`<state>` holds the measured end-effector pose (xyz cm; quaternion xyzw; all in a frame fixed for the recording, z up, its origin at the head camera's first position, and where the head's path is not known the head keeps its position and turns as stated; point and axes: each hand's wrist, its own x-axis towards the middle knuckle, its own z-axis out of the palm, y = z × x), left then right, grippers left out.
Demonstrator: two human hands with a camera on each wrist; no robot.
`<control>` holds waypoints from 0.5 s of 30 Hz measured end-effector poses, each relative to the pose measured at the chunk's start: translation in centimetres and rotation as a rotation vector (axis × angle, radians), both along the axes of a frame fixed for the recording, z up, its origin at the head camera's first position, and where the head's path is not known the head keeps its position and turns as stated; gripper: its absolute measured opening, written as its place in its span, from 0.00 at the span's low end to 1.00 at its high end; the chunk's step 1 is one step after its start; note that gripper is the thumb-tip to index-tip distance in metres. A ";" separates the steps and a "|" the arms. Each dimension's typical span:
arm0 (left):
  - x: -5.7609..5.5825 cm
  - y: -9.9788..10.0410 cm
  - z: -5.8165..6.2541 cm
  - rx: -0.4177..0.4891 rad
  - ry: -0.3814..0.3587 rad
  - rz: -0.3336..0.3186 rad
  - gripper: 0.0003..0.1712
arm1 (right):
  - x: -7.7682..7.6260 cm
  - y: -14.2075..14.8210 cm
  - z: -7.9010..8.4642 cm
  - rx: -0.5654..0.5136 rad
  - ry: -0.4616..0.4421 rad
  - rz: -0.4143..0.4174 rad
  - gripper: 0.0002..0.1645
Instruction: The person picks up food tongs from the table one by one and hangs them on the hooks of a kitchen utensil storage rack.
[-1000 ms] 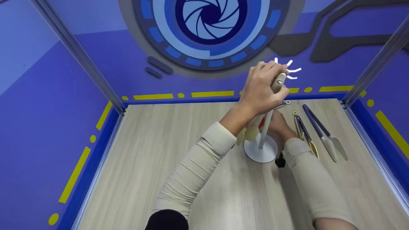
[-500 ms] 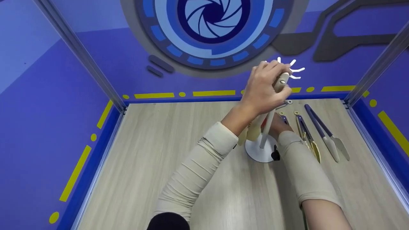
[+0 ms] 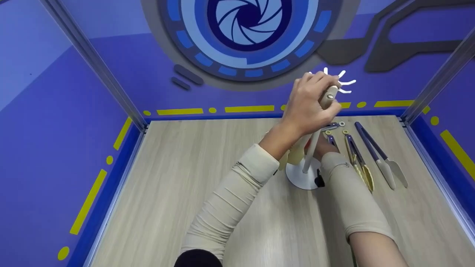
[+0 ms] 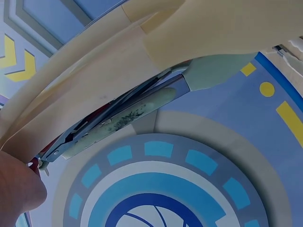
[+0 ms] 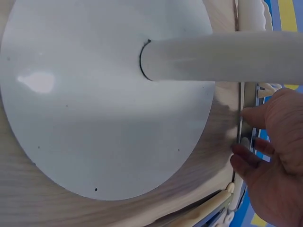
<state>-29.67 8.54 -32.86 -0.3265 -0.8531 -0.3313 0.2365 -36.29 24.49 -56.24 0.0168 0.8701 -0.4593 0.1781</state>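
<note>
A white utensil stand with a round base (image 3: pixel 300 178), a pole (image 3: pixel 311 148) and radiating hooks (image 3: pixel 347 82) stands right of centre. My left hand (image 3: pixel 310 100) grips its top, where a beige rounded end (image 3: pixel 329 97) shows between thumb and fingers. Beige utensil heads (image 3: pixel 297 154) hang beside the pole. In the left wrist view, dark blue tongs with a grey-green head (image 4: pixel 215 72) hang under a beige shape. My right hand (image 5: pixel 279 165) reaches low behind the pole, fingers bent and apart from the thumb, near tongs (image 3: pixel 336 126) lying at the back; whether they touch cannot be told.
Several tongs lie on the right of the wooden table (image 3: pixel 185 178), among them a gold-headed pair (image 3: pixel 359 159) and a dark-handled, grey-headed pair (image 3: pixel 382 155). Blue-purple panels (image 3: pixel 122 70) enclose the back and sides.
The tongs at the back have shifted slightly nearer, and more of their handle shows. Over the last second my right arm has moved left, closer to the pole. The left hand keeps its hold.
</note>
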 end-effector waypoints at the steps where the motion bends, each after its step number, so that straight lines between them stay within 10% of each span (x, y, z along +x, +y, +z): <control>1: 0.0 0.0 0.0 0.005 0.002 -0.002 0.17 | 0.0 0.0 -0.1 -0.002 0.002 0.003 0.30; 15: 0.2 0.1 -0.2 0.001 0.020 -0.003 0.17 | 0.3 0.4 -0.2 0.013 -0.032 0.040 0.35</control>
